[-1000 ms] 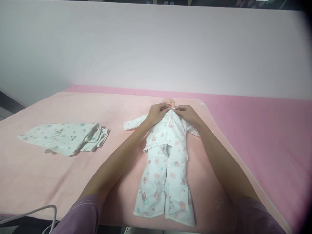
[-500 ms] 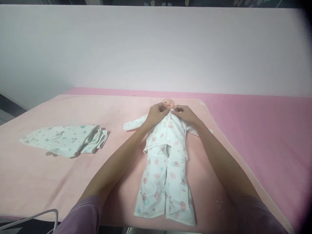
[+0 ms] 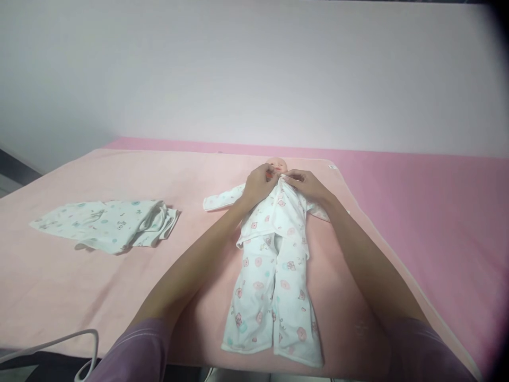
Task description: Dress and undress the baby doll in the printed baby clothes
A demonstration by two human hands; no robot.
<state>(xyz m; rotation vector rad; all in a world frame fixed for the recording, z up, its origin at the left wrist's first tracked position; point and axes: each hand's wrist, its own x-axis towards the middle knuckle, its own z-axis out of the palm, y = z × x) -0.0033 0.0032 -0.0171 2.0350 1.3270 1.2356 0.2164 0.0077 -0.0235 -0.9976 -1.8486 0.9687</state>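
A baby doll [image 3: 277,163] lies on its back, head away from me, dressed in a white printed top [image 3: 274,215] and matching white trousers [image 3: 274,297]. At the doll's neck, my left hand [image 3: 260,183] pinches the collar of the top from the left. My right hand [image 3: 306,184] grips the same collar from the right, its fingertips close to the left ones. The fastening between the fingers is too small to make out. Both sleeves of the top stretch out sideways, the right one partly behind my forearm.
A folded white printed cloth [image 3: 107,223] lies to the left on the peach mat [image 3: 191,170]. The mat rests over a pink sheet [image 3: 437,212]. Behind stands a pale wall [image 3: 254,74]. A white cable [image 3: 59,339] loops at the lower left edge.
The camera view has tilted slightly, so the wall's top edge sits higher in the picture. Both hands stay at the collar, with only small finger movements.
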